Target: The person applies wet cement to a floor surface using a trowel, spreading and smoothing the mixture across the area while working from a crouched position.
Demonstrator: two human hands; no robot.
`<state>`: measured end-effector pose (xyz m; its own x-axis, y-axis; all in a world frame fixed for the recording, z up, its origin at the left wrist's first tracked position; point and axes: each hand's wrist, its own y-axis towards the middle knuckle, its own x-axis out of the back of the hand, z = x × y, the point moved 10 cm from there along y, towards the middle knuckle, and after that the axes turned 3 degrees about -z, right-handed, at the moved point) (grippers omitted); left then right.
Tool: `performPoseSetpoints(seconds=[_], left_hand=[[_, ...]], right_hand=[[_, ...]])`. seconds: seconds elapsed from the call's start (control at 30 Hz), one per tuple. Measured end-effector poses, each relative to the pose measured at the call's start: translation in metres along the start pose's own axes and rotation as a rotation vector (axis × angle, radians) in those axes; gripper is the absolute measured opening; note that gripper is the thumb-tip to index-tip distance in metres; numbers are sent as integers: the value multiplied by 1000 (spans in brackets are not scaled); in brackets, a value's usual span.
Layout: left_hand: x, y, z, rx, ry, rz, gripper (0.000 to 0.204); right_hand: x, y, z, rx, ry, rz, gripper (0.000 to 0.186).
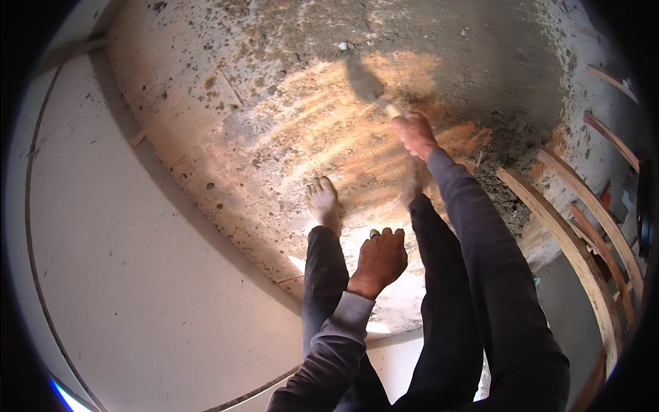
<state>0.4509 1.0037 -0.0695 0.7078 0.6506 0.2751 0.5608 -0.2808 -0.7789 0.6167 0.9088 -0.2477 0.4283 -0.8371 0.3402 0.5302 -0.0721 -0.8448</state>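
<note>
My right hand grips the light wooden handle of a trowel, whose grey blade is blurred over the mottled floor, where a smooth grey layer of wet mortar covers the upper right part. My left hand is closed, low between my legs, with a dark band on one finger; whatever is in its palm is hidden. My bare left foot rests on the orange-stained floor. My right foot is partly behind my right arm. A small pale lump lies just beyond the blade.
A pale wall with a skirting edge curves along the left. At the right, several wooden battens stand in a row beside the floor, with a dark, rubble-like patch near their ends.
</note>
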Motion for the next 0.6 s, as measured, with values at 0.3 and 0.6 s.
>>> performPoseSetpoints(seconds=[0.3,0.6], left_hand=[[-7,13,-13,17,-31,38,26],[12,21,-12,52,-44,19,31]], right_hand=[[169,5,-30,-119,325,-200,19],[29,-4,-20,-1,9,91,39]])
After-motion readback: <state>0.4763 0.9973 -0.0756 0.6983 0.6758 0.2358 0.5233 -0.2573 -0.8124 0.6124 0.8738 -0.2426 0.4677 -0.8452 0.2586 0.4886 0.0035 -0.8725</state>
